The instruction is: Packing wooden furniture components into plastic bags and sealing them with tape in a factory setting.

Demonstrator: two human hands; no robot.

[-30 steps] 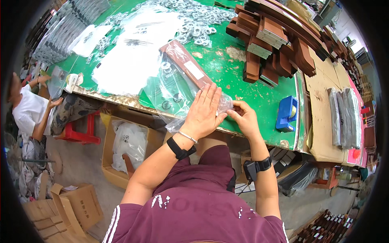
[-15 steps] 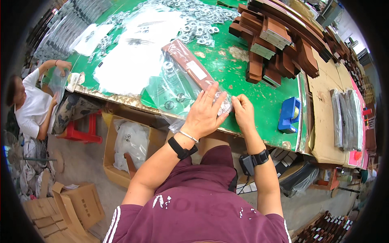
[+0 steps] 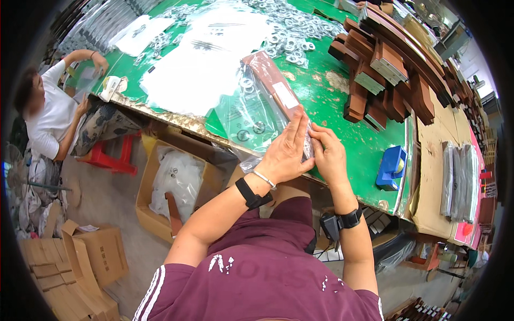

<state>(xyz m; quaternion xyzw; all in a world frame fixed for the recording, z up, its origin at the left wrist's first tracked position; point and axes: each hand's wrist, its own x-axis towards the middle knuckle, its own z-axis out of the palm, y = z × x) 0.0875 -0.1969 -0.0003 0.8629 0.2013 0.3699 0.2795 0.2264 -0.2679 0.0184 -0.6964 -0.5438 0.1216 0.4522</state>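
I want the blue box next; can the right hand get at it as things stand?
Probably yes: the blue box sits on the green table beside the right hand, nothing between them, though that hand presses the plastic bag.

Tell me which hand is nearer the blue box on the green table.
Right. The right hand works at the near end of the clear plastic bag, on the side toward the blue box; the left hand lies flat on the bag, farther from it.
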